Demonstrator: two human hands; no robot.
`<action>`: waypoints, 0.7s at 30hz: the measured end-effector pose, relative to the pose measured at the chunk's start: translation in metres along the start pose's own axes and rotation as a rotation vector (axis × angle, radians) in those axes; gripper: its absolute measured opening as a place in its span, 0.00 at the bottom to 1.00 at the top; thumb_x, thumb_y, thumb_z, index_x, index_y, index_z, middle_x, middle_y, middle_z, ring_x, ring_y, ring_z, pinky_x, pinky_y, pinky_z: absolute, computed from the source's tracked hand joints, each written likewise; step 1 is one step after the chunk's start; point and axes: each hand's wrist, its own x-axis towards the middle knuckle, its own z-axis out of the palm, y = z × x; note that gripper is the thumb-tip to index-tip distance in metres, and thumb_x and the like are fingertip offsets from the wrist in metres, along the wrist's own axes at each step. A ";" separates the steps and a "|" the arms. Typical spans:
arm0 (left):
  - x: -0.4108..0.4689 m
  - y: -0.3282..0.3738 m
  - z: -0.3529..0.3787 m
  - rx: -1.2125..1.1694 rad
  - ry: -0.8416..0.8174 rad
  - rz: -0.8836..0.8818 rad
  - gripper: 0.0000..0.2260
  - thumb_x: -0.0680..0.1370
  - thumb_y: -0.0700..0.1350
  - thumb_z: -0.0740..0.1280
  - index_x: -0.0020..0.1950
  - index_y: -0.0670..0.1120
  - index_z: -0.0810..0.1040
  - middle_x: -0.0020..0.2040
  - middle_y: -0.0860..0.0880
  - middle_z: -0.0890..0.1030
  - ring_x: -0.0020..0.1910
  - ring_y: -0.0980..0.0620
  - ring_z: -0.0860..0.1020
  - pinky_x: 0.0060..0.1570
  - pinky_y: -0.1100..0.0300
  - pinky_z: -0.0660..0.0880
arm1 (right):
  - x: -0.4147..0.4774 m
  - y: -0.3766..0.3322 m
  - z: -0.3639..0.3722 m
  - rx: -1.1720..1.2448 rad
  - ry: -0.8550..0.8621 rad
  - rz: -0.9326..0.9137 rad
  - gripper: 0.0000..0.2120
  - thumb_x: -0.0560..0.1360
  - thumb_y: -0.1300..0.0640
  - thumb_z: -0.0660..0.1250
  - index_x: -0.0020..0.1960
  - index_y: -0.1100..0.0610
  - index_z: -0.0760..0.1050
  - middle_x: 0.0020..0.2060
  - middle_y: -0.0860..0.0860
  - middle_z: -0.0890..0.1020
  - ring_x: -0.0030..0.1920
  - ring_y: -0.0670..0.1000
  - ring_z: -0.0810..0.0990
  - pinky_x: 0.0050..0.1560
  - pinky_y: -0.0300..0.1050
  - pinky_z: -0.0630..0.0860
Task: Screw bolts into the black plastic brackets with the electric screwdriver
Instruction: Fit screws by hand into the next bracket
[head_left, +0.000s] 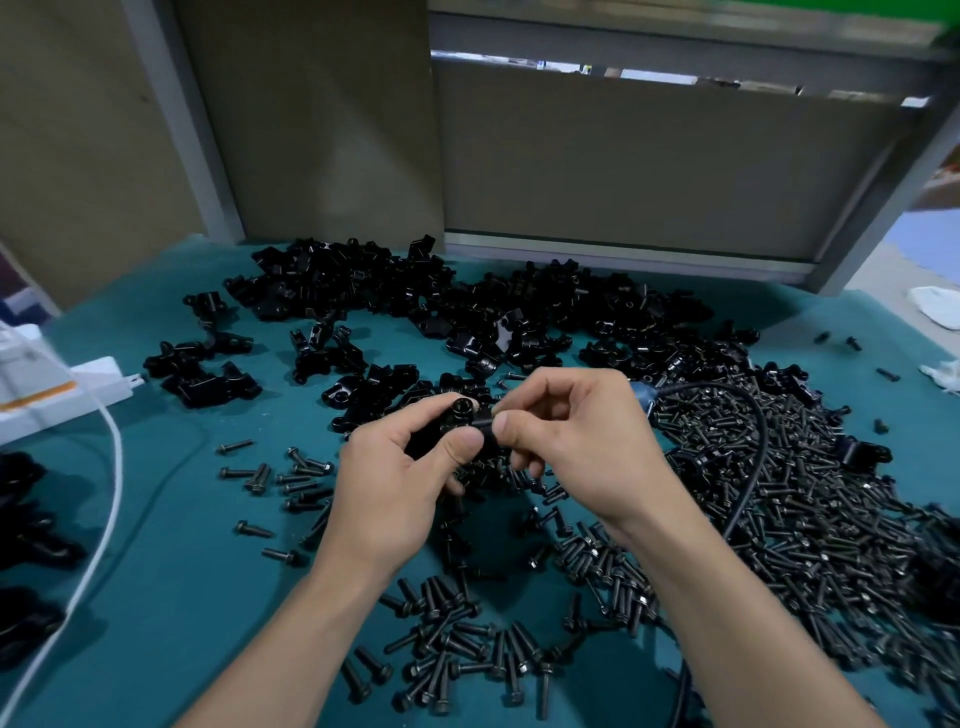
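My left hand grips a black plastic bracket above the middle of the teal table. My right hand pinches something small against the bracket's right side, likely a bolt, mostly hidden by the fingertips. A heap of black brackets lies beyond my hands. Black bolts cover the table to the right and below my wrists. The electric screwdriver's blue-grey end and its black cable lie on the bolts just right of my right hand.
A white power strip with a white cord sits at the left edge. More black brackets lie at the far left. Cardboard panels and a grey frame close off the back. White cloth lies at far right.
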 end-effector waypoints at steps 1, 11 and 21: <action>-0.001 0.000 0.000 0.018 -0.006 0.011 0.25 0.71 0.64 0.73 0.64 0.54 0.84 0.50 0.57 0.87 0.38 0.55 0.84 0.42 0.55 0.82 | -0.001 0.000 0.002 0.011 -0.017 0.009 0.08 0.74 0.64 0.77 0.40 0.53 0.84 0.31 0.56 0.84 0.31 0.55 0.82 0.32 0.44 0.79; -0.007 0.009 -0.002 0.139 -0.005 0.168 0.13 0.75 0.56 0.73 0.59 0.68 0.81 0.53 0.62 0.84 0.51 0.60 0.83 0.46 0.69 0.78 | -0.001 0.002 0.005 -0.011 -0.085 0.065 0.12 0.78 0.56 0.74 0.37 0.56 0.82 0.29 0.59 0.82 0.26 0.52 0.76 0.28 0.44 0.72; -0.006 0.007 -0.002 0.193 0.092 0.213 0.22 0.73 0.59 0.71 0.65 0.54 0.82 0.56 0.67 0.80 0.51 0.74 0.79 0.47 0.80 0.72 | -0.001 -0.003 0.005 -0.131 -0.103 0.054 0.08 0.80 0.60 0.69 0.42 0.54 0.82 0.30 0.55 0.84 0.31 0.60 0.82 0.36 0.51 0.79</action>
